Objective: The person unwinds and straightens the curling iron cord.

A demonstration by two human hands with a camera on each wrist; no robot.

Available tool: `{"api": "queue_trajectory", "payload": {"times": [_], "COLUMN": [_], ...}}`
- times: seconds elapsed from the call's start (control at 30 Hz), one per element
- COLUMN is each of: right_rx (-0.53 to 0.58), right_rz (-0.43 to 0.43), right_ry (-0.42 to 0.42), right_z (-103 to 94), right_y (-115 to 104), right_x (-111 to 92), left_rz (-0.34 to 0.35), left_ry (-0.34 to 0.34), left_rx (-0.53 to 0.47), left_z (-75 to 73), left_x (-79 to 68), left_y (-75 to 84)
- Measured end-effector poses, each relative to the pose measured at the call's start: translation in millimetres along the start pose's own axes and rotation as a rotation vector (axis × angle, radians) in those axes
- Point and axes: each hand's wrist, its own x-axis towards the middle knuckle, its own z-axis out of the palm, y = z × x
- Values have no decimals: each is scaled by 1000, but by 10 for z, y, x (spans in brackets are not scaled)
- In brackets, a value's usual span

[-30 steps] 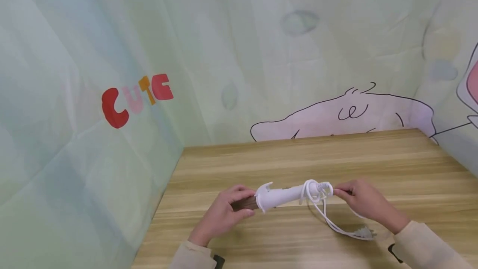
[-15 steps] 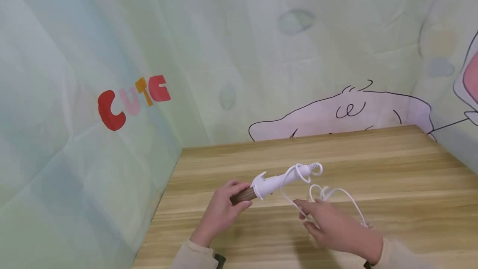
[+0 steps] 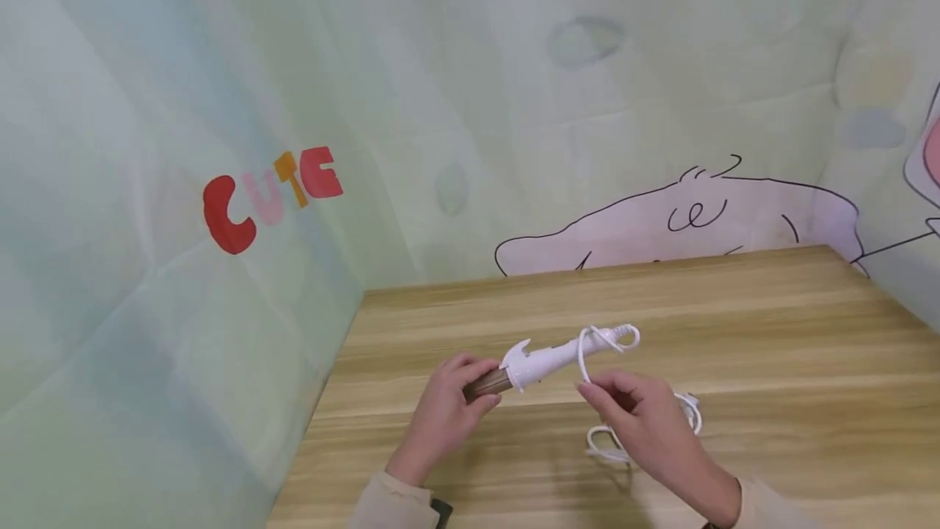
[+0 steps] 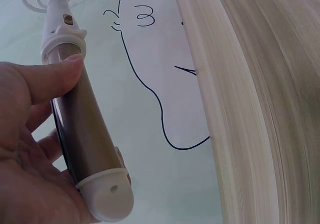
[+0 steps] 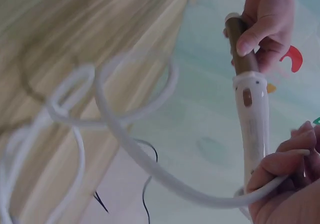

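Note:
A curling iron (image 3: 543,363) with a white handle and a brown barrel is held above the table, its cord end tilted up to the right. My left hand (image 3: 443,411) grips the barrel, thumb on one side and fingers round the other. A white tip cap (image 4: 107,196) shows past that hand in the left wrist view. The white cord (image 5: 165,176) makes a loop around the handle's end. Between thumb and curled fingers, my right hand (image 3: 654,435) pinches the cord just below the handle. More cord hangs in loose loops beneath the right hand, which partly hides them.
The wood-grain table (image 3: 441,321) lies under both hands. Behind it and to its left hangs a pale printed cloth (image 3: 455,113) with cartoon drawings and coloured letters, meeting the table's back edge.
My right hand has moved left from the cord's end of the handle to the cord below it. The cord coil on the handle has loosened and slack hangs lower. My left hand keeps its grip.

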Motion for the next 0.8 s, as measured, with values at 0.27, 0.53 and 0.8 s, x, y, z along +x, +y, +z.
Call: {"api": "queue_trajectory", "payload": {"times": [0.27, 0.53, 0.8], "right_rx": [-161, -192, -281], "right_rz": [-288, -393, -478], "right_ry": [-92, -153, -95], "right_z": [-100, -131, -386], "right_y": [3, -118, -240], "right_x": [-57, -139, 20], "left_rz": [-27, -83, -80], "left_ry": [81, 127, 98], "left_rx": [93, 146, 232], "left_z": [53, 110, 64], "left_x": [-16, -24, -73], "left_y": [32, 22, -34]}}
